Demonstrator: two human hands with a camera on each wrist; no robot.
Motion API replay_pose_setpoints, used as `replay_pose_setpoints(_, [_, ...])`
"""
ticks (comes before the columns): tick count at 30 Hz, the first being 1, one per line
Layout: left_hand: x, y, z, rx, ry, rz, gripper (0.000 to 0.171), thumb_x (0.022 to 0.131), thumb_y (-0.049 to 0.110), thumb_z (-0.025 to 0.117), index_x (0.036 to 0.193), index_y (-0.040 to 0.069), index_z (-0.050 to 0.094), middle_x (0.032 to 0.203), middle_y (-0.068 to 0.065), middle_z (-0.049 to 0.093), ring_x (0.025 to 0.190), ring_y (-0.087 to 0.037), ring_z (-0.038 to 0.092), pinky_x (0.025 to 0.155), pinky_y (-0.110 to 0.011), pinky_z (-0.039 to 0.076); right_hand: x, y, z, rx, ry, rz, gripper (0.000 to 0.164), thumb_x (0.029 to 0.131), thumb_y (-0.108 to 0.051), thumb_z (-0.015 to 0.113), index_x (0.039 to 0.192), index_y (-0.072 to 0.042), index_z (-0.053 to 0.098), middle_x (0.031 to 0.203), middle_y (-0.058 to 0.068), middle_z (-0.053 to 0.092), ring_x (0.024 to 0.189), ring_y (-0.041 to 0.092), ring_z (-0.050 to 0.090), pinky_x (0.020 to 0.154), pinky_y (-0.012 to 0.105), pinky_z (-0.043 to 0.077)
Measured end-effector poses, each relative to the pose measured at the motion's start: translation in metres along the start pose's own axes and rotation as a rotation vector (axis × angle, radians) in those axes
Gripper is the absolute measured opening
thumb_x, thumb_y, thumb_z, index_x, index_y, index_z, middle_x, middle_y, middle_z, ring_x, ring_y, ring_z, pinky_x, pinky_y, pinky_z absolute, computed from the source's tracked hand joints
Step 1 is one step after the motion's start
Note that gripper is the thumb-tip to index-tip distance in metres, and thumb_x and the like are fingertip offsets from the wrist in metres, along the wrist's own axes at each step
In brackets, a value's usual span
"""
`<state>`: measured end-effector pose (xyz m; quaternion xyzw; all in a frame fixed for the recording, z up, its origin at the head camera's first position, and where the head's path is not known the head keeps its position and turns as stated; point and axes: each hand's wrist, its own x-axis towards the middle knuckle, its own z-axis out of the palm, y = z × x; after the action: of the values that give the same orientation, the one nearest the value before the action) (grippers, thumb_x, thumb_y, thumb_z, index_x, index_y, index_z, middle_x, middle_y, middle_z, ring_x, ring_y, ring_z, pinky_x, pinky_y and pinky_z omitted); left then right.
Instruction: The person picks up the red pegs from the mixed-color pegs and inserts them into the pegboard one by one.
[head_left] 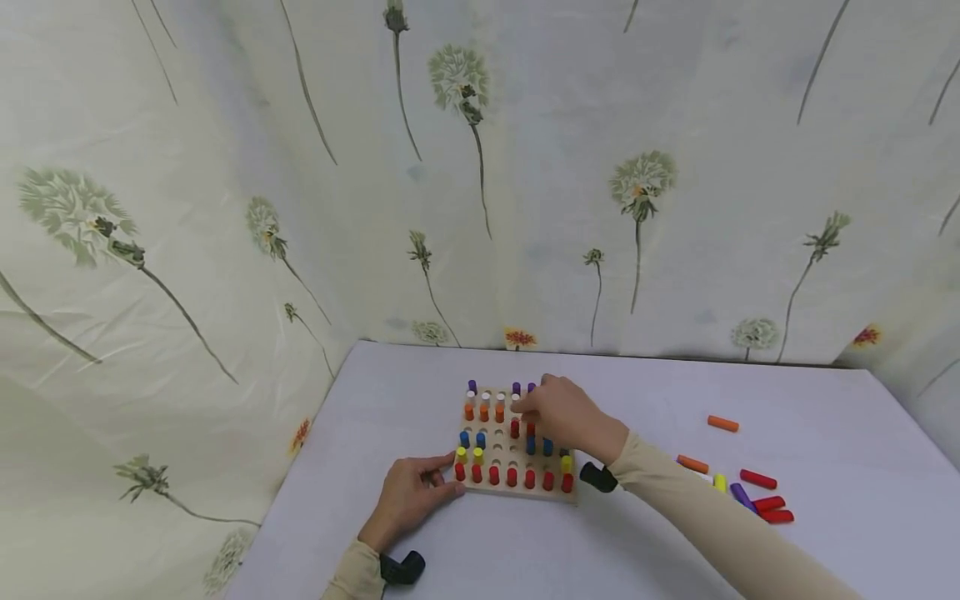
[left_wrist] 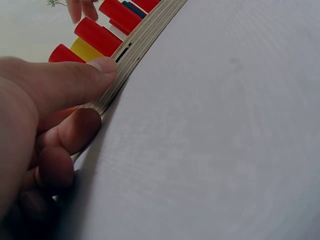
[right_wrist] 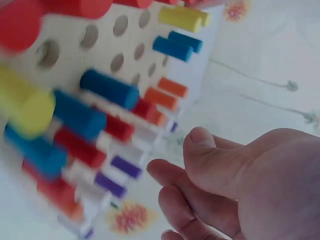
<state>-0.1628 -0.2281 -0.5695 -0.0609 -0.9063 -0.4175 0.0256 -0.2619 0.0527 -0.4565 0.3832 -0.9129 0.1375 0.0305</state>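
A wooden pegboard (head_left: 517, 493) lies on the table, set with rows of coloured pegs. My left hand (head_left: 411, 496) grips its near left corner, the thumb (left_wrist: 102, 67) against the front edge and the fingers round the left side. Over the far right part of the board hovers my right hand (head_left: 566, 412), by the white pegs (head_left: 486, 400) and purple pegs (right_wrist: 126, 167). Thumb and fingers are slightly bent, with nothing between them in the right wrist view. Red pegs (head_left: 512, 477) fill the nearest row; bare holes (right_wrist: 89, 36) show in the middle.
To the right of the board lie loose pegs: an orange peg (head_left: 723, 423) by itself, another orange peg (head_left: 693, 463), a yellow peg (head_left: 720, 482), a purple peg (head_left: 741, 496) and several red pegs (head_left: 758, 479). A flower-printed curtain (head_left: 540, 183) hangs behind the table (head_left: 637, 375).
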Motion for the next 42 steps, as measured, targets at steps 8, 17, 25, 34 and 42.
replay_pose_setpoints(8, [-0.002, 0.0, 0.004, -0.017, -0.004, -0.018, 0.051, 0.088, 0.036, 0.087, 0.131, 0.011, 0.076, 0.072, 0.013, 0.065, 0.063, -0.003, 0.052, 0.058, -0.021, 0.037, -0.045, 0.039, -0.046, -0.043, -0.049, 0.1, 0.012, 0.092, -0.012, 0.082, 0.104, -0.013, 0.086, 0.09, -0.004, 0.078, 0.078, 0.013, 0.051, 0.066, 0.027, 0.044])
replay_pose_setpoints(17, [-0.001, 0.002, 0.001, -0.012, -0.002, -0.023, 0.052, 0.087, 0.036, 0.088, 0.131, 0.011, 0.076, 0.075, 0.012, 0.066, 0.064, -0.003, 0.054, 0.058, -0.021, 0.039, -0.115, 0.108, -0.076, -0.059, -0.092, 0.261, 0.014, 0.09, -0.017, 0.084, 0.102, -0.01, 0.084, 0.092, -0.002, 0.077, 0.087, 0.021, 0.06, 0.072, 0.04, 0.054])
replay_pose_setpoints(25, [-0.002, 0.003, 0.003, -0.034, -0.001, -0.022, 0.052, 0.087, 0.036, 0.088, 0.131, 0.01, 0.076, 0.075, 0.01, 0.065, 0.064, -0.004, 0.053, 0.057, -0.021, 0.039, -0.179, 0.173, -0.067, -0.078, -0.153, 0.446, 0.035, 0.088, -0.025, 0.086, 0.107, 0.002, 0.077, 0.09, 0.007, 0.074, 0.078, 0.022, 0.062, 0.067, 0.041, 0.056])
replay_pose_setpoints(34, [-0.001, 0.003, 0.0, 0.002, 0.021, -0.018, 0.052, 0.086, 0.037, 0.089, 0.13, 0.011, 0.077, 0.075, 0.012, 0.065, 0.064, -0.004, 0.053, 0.058, -0.021, 0.039, -0.227, 0.215, -0.044, 0.125, -0.218, 0.557, 0.035, 0.094, -0.031, 0.08, 0.106, 0.002, 0.073, 0.089, 0.002, 0.071, 0.081, 0.019, 0.063, 0.071, 0.04, 0.057])
replay_pose_setpoints(42, [-0.001, 0.002, 0.003, -0.02, 0.013, -0.025, 0.053, 0.085, 0.038, 0.089, 0.13, 0.012, 0.077, 0.075, 0.011, 0.065, 0.062, -0.004, 0.051, 0.055, -0.021, 0.037, -0.242, 0.22, -0.022, 0.204, -0.146, 0.582, 0.033, 0.094, -0.033, 0.081, 0.103, -0.004, 0.07, 0.087, 0.0, 0.069, 0.081, 0.018, 0.058, 0.067, 0.03, 0.05])
